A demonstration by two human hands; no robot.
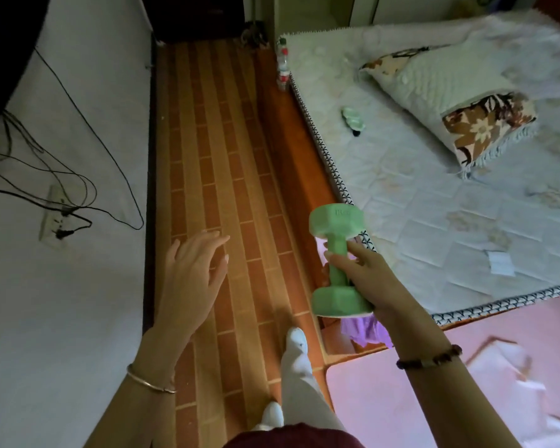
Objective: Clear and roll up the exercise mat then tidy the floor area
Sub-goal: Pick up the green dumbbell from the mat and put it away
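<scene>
A green dumbbell (335, 263) stands nearly upright in the air beside the bed's corner, and my right hand (366, 276) grips its handle from the right. My left hand (194, 270) hovers over the brick-patterned floor (220, 176) with fingers spread and holds nothing. A pink mat (385, 405) lies at the bottom right, partly under my right forearm. Something purple (366, 331) shows just below the dumbbell.
A bed with a quilted mattress (434, 195) and a patterned pillow (459, 105) fills the right side; a small green object (353, 118) lies on it. A water bottle (282, 64) stands by the bed's far corner. Cables and a wall socket (54, 218) are on the left wall.
</scene>
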